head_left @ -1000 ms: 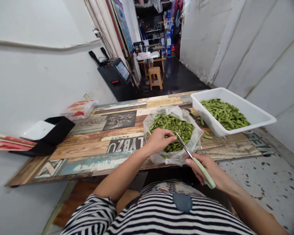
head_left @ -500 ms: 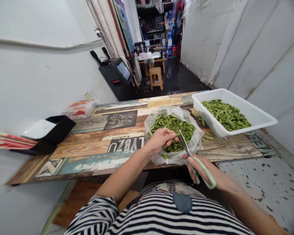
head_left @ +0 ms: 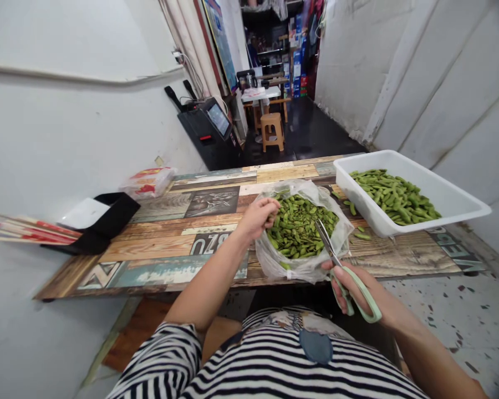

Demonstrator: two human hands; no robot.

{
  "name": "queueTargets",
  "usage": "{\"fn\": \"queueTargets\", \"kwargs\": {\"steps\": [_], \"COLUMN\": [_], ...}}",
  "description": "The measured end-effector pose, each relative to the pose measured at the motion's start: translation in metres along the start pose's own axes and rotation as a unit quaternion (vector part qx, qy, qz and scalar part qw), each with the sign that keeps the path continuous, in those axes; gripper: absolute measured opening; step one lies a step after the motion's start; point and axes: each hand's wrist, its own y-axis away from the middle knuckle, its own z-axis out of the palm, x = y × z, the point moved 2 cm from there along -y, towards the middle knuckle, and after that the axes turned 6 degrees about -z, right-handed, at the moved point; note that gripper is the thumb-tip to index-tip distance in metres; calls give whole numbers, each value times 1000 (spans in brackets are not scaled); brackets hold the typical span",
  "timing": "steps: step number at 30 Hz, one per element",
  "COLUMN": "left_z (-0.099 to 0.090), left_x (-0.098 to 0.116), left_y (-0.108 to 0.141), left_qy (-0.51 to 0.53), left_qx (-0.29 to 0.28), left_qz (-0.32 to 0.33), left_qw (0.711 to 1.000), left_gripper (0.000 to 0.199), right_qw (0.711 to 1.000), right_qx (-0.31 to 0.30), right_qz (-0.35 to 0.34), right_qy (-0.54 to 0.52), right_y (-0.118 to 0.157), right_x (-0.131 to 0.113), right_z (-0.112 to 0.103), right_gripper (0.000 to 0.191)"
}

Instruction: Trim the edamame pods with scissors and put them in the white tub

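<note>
Green pods and cut bits (head_left: 301,224) fill a clear plastic bag (head_left: 270,266), which lies opened out on the table. My left hand (head_left: 258,217) is over the bag's left edge, its fingers pinched together; whatever they hold is too small to make out. In my right hand (head_left: 353,291) are scissors (head_left: 368,299) with pale green handles, their tips pointing over the pods and slightly apart. Whole green pods (head_left: 395,197) lie in a white tub (head_left: 453,213) to the right, and a few loose pods (head_left: 361,235) rest between bag and tub.
The wood-patterned table (head_left: 149,249) carries a black holder (head_left: 112,221) with red-and-white wrapped sticks (head_left: 37,231) at the left and a red-and-clear plastic package (head_left: 147,183) behind. Beyond stand a black touchscreen machine (head_left: 210,130) and a stool (head_left: 272,132).
My left hand has moved left, away from the scissors, to the bag's left edge. My right hand still holds the scissors. The whole view has shifted a little.
</note>
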Motion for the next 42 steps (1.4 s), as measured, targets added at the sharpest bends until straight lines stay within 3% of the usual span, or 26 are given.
{"fn": "queueTargets", "kwargs": {"steps": [2, 4, 6, 8, 10, 14, 15, 18, 21, 23, 27, 32, 36, 39, 42], "left_z": [0, 7, 17, 27, 33, 27, 20, -2, -12, -13, -12, -6, 9, 20, 26], "left_x": [2, 2, 1, 0, 2, 13, 17, 23, 17, 10, -1, 5, 4, 2, 2], "left_y": [-13, -25, -36, -45, -51, -52, -51, -45, -36, -30, -22, -11, 2, 13, 21], "left_qy": [-193, -359, -450, -476, -464, -409, -412, -483, -555, -570, -536, -335, -198, -140, -139], "left_qx": [45, 82, 97, 98, 70, -87, -83, 4, 16, 22, 22, -46, -135, -192, -208], "left_qz": [50, 83, 87, 79, 86, 142, 151, 127, 82, 68, 82, 154, 53, 9, 3], "left_qw": [979, 926, 884, 871, 879, 897, 895, 866, 828, 819, 840, 928, 969, 971, 968], "left_gripper": [17, 21, 25, 26, 22, 23, 24, 25, 23, 19, 11, 26, 34, 36, 38], "right_qw": [1000, 1000, 1000, 1000, 1000, 1000, 1000, 1000, 1000, 1000, 999, 999, 994, 989, 989], "right_qx": [-1, -6, -10, -12, -15, -15, -13, -8, -18, -27, -34, -33, -34, -41, -49], "right_qz": [8, 16, 16, 13, 9, -5, -6, 3, 10, 9, 6, -14, -35, -38, -35], "right_qy": [-3, -10, -14, -15, -15, -13, -12, -9, -5, 2, 6, 32, 99, 137, 138], "right_y": [2, 2, 2, 2, 1, 3, 4, 6, 4, 3, 0, 0, -2, -3, -5], "right_x": [-1, 0, 2, 5, 7, 7, 6, 5, 5, 7, 11, 0, -11, -14, -14], "right_z": [1, 3, 5, 6, 6, 3, 2, -1, 0, 1, 3, 1, -2, -3, -2], "right_gripper": [54, 54, 53, 51, 50, 52, 52, 52, 51, 50, 49, 48, 43, 42, 43]}}
